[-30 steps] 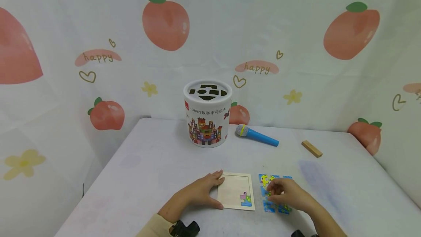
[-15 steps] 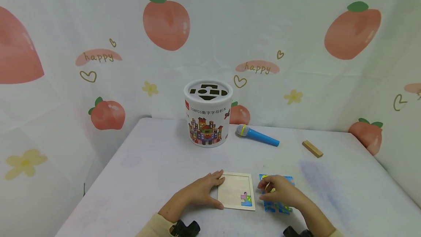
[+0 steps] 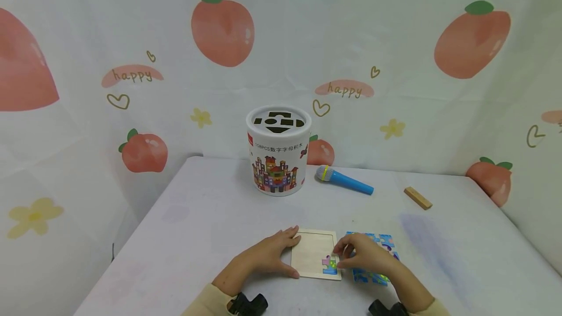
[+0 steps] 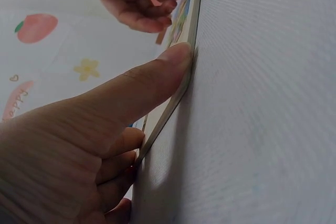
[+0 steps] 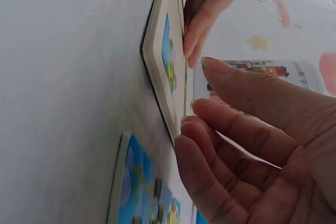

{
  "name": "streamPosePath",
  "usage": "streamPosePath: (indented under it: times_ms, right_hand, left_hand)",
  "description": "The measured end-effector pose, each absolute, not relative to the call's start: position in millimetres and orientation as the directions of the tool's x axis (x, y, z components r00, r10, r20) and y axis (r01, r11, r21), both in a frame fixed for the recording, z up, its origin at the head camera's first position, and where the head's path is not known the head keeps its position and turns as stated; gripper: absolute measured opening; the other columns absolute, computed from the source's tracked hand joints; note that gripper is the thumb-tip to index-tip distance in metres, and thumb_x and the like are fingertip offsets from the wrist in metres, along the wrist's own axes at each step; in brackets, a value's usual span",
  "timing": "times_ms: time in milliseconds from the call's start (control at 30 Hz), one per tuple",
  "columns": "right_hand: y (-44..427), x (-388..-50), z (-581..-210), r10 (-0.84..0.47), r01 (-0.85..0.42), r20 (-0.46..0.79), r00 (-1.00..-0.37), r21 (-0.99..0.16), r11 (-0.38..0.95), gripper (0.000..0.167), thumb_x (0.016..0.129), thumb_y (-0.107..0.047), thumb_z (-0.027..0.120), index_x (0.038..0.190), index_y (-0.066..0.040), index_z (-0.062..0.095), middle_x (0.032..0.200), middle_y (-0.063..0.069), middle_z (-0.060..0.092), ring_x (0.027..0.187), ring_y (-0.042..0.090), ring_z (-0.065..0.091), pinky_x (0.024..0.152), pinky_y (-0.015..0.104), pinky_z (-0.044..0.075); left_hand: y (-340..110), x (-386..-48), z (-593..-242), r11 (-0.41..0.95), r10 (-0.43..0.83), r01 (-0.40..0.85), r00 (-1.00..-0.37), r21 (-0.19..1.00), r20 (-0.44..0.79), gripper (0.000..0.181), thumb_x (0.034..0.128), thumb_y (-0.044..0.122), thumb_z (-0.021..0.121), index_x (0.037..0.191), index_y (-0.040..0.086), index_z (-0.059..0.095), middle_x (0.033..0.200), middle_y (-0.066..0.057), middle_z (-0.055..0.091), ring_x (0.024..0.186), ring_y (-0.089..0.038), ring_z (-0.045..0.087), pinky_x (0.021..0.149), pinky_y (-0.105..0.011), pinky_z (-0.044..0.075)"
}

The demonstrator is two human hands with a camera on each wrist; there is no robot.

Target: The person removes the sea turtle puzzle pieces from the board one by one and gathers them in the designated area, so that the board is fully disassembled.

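A square wooden puzzle tray (image 3: pixel 309 250) lies flat on the table, with one pink, green and blue puzzle piece (image 3: pixel 329 266) in its lower right corner. My left hand (image 3: pixel 269 254) holds the tray at its left side, thumb on the near edge and fingers toward the far corner. Over the tray's right edge hovers my right hand (image 3: pixel 363 253), fingertips close to that piece. In the right wrist view its thumb and fingers stand apart with nothing visible between them. Several loose puzzle pieces (image 3: pixel 369 277) lie right of the tray, partly hidden beneath the right hand.
A white block bucket (image 3: pixel 279 152) with shape holes in its lid stands at the back of the table. Right of it lie a blue toy microphone (image 3: pixel 349 182) and a small wooden block (image 3: pixel 418 198). A peach-printed cloth hangs behind.
My right hand has moved left from above the loose pieces to the tray's right edge, uncovering some of those pieces. My left hand has stayed on the tray.
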State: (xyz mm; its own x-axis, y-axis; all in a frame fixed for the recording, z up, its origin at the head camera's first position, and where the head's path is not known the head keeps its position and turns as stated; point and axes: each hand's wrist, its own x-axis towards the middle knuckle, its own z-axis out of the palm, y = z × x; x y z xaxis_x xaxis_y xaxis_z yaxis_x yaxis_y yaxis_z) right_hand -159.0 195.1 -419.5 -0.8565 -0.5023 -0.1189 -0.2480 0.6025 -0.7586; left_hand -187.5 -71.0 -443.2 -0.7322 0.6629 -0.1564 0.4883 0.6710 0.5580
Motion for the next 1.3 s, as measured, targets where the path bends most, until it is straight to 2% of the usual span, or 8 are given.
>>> streamPosePath:
  times_ms: [300, 900, 1300]
  right_hand:
    - [184.3, -162.1, -422.0, -0.512, -0.235, -0.148, -0.846, -0.758, 0.608, 0.022, 0.075, -0.013, 0.076, 0.092, -0.003, 0.066, 0.085, 0.002, 0.063, 0.069, 0.006, 0.052, 0.06, 0.017, 0.047]
    - [179.1, -161.9, -427.6, -0.468, -0.222, -0.149, -0.871, -0.73, 0.646, 0.018, 0.076, -0.012, 0.076, 0.088, -0.007, 0.063, 0.082, 0.0, 0.058, 0.072, 0.01, 0.05, 0.06, 0.018, 0.046]
    - [179.5, -161.6, -426.5, -0.503, -0.201, -0.149, -0.851, -0.793, 0.575, 0.016, 0.083, -0.01, 0.069, 0.091, -0.004, 0.056, 0.082, 0.002, 0.058, 0.071, 0.01, 0.053, 0.059, 0.019, 0.046]
  left_hand:
    - [-71.0, -186.6, -444.3, 0.67, 0.664, 0.494, -0.732, 0.555, -0.15, 0.089, 0.0691, 0.048, 0.077, 0.141, 0.01, 0.041, 0.155, -0.002, 0.023, 0.143, -0.019, 0.022, 0.115, -0.043, 0.024]
    - [-72.0, -186.4, -442.9, 0.668, 0.659, 0.487, -0.738, 0.562, -0.144, 0.089, 0.0682, 0.048, 0.077, 0.141, 0.011, 0.041, 0.155, -0.001, 0.024, 0.143, -0.02, 0.022, 0.115, -0.042, 0.024]
    - [-71.7, -186.5, -441.9, 0.671, 0.66, 0.488, -0.737, 0.558, -0.149, 0.089, 0.0683, 0.046, 0.078, 0.141, 0.01, 0.041, 0.155, -0.001, 0.024, 0.143, -0.018, 0.022, 0.116, -0.04, 0.022]
